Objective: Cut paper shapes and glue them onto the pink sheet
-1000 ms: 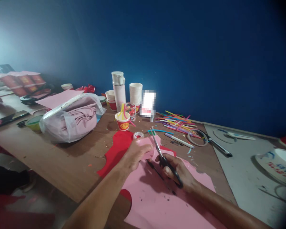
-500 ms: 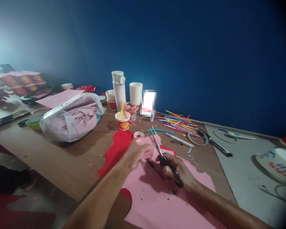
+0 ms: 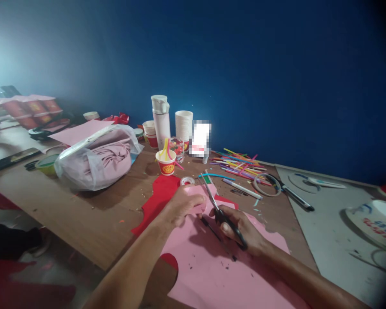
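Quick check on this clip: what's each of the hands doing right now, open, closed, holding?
Left hand: closed, holding pink paper.
Right hand: closed around the scissors' black handles.

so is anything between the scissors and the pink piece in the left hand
Nothing visible stands between them: the scissors, held in the right hand, have their blades right beside the pink piece pinched in the left hand. Whether they touch is unclear. The thin dark stick lies on the pink sheet below.
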Tool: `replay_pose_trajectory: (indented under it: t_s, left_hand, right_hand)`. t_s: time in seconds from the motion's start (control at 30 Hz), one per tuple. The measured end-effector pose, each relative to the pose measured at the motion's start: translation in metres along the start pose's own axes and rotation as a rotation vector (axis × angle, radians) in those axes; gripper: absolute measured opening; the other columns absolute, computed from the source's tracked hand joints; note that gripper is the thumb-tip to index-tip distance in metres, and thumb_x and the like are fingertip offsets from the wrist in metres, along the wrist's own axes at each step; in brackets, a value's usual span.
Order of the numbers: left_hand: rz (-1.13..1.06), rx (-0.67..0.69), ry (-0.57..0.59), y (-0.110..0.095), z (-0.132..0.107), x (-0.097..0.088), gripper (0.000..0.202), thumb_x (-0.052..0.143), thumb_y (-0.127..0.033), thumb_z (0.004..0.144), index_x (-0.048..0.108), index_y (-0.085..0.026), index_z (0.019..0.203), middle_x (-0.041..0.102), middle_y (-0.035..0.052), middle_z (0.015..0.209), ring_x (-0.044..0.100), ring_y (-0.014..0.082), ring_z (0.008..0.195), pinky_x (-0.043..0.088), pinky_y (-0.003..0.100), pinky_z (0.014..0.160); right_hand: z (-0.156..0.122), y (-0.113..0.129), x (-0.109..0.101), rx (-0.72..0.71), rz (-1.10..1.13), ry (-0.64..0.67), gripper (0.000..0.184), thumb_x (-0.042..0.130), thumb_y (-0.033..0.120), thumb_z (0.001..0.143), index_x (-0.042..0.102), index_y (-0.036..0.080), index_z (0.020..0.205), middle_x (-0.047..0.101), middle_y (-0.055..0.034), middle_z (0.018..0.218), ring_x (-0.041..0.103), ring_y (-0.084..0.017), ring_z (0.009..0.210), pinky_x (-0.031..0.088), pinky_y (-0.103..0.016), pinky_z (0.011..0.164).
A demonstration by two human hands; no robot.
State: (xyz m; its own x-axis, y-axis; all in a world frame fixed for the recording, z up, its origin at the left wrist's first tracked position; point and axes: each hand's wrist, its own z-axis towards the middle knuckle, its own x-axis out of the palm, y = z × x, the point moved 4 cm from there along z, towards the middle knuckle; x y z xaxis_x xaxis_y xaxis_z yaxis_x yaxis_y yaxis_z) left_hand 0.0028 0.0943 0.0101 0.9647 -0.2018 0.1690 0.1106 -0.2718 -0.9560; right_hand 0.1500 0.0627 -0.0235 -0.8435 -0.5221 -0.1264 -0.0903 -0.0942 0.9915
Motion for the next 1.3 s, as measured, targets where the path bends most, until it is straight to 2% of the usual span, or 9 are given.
replay_pose_trajectory:
  t_s: [0.27, 0.67, 0.87, 1.07, 1.3]
  left_hand:
    - [-0.014, -0.014, 0.073, 0.0035, 0.0030, -0.0040, 0.007, 0.059, -0.017, 0.061, 0.053, -0.013, 0.058, 0.052, -0.0023, 0.049, 0.049, 0.0078, 0.043, 0.039, 0.020, 0.043]
    - [-0.063, -0.021, 0.085, 0.0049, 0.0038, -0.0041, 0.010, 0.062, -0.018, 0.058, 0.054, -0.012, 0.060, 0.053, -0.0017, 0.047, 0.049, 0.0092, 0.039, 0.040, 0.021, 0.040]
    - [-0.037, -0.035, 0.068, 0.0071, 0.0051, -0.0065, 0.010, 0.060, -0.017, 0.059, 0.054, -0.011, 0.063, 0.052, -0.0018, 0.047, 0.050, 0.0093, 0.039, 0.041, 0.022, 0.041]
    - [-0.028, -0.037, 0.057, 0.0072, 0.0060, -0.0088, 0.012, 0.062, -0.018, 0.060, 0.054, -0.012, 0.065, 0.053, -0.0021, 0.048, 0.050, 0.0096, 0.041, 0.040, 0.021, 0.041]
    - [-0.085, -0.008, 0.063, 0.0064, 0.0078, -0.0080, 0.026, 0.070, -0.032, 0.061, 0.058, -0.012, 0.074, 0.053, -0.0023, 0.052, 0.049, 0.0081, 0.043, 0.040, 0.020, 0.042]
  right_hand:
    - [-0.0006, -0.0034, 0.0005, -0.005, -0.007, 0.019, 0.045, 0.051, 0.058, 0.076, 0.052, 0.015, 0.088, 0.046, 0.0021, 0.064, 0.040, -0.010, 0.054, 0.033, -0.021, 0.047]
    - [0.0001, -0.0013, 0.0023, 0.022, 0.031, -0.024, 0.044, 0.055, 0.058, 0.073, 0.054, 0.015, 0.083, 0.045, 0.0024, 0.061, 0.037, -0.009, 0.052, 0.032, -0.019, 0.046]
    - [-0.0015, -0.0042, 0.0034, 0.078, 0.053, -0.022, 0.048, 0.056, 0.060, 0.071, 0.056, 0.015, 0.086, 0.045, 0.0033, 0.057, 0.038, -0.008, 0.047, 0.032, -0.020, 0.042]
    - [-0.0021, -0.0027, 0.0041, 0.110, 0.083, -0.068, 0.045, 0.064, 0.057, 0.064, 0.056, 0.015, 0.079, 0.045, 0.0039, 0.056, 0.037, -0.007, 0.046, 0.030, -0.019, 0.041]
    - [-0.0023, -0.0066, 0.0030, 0.108, 0.075, -0.071, 0.046, 0.058, 0.059, 0.070, 0.054, 0.015, 0.086, 0.044, 0.0037, 0.057, 0.036, -0.007, 0.045, 0.029, -0.019, 0.040]
